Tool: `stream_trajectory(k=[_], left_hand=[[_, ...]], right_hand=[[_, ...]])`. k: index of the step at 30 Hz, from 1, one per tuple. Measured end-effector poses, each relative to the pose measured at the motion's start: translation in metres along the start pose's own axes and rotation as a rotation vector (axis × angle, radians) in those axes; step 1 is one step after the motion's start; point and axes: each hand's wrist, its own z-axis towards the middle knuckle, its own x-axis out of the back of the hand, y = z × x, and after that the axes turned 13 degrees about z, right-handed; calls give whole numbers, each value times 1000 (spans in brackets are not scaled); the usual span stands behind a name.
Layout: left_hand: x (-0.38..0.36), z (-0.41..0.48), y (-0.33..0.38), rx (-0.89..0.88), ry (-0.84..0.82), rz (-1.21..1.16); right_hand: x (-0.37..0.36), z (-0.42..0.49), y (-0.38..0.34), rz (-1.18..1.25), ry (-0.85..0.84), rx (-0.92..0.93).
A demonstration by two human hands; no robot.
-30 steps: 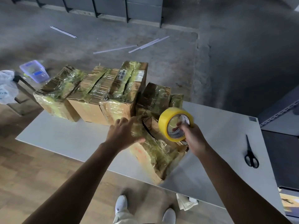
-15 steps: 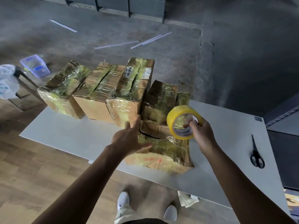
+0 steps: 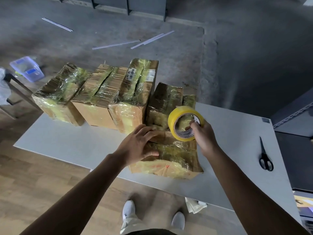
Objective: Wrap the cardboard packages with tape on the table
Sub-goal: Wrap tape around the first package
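A cardboard package (image 3: 172, 160) wrapped in glossy yellowish tape lies flat near the table's front edge. My left hand (image 3: 138, 145) rests on its left top, fingers spread and thumb along its near side. Just above the package's far right part my right hand (image 3: 202, 134) holds a yellow tape roll (image 3: 183, 123), fingers hooked through its core. Behind stands a row of taped boxes: a left one (image 3: 59, 94), a middle one (image 3: 96, 100), a taller one (image 3: 133, 97) and a dark smaller one (image 3: 165, 102).
The grey table (image 3: 67, 141) has bare surface at left and right. Black scissors (image 3: 265, 156) lie near its right edge. A clear plastic tub (image 3: 27, 68) sits on the floor at left. My white shoes (image 3: 128, 212) show below the table's front edge. Shelving stands at right.
The package has swung from a diagonal pose to lie square along the front edge. My left hand has settled onto its top, and my right hand has lifted the roll slightly.
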Motion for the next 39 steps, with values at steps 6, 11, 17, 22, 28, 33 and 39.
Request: stream_trajectory(k=[6,11,17,22,28,33,39], left_hand=[[-3,-1,0,50,9,73],[9,5,10,139,-200,62],[9,5,6,209,-122,-79],[9,12,1,118,12,91],[19,42,12,-42,-135,345],[37,62,21,-157,-326,480],[45,78,33,-235,-450,593]], right_hand=[[-7,5,-4,-7,-17,16],[-8,6,-5,-78,-57,22],[-5,5,-6,-40,-43,-1],[-1,7,-2,38,7,-61],[-3,8,-3,30,15,-56],[-1,10,-4,65,23,-103],[-2,12,-6,133,17,-141]])
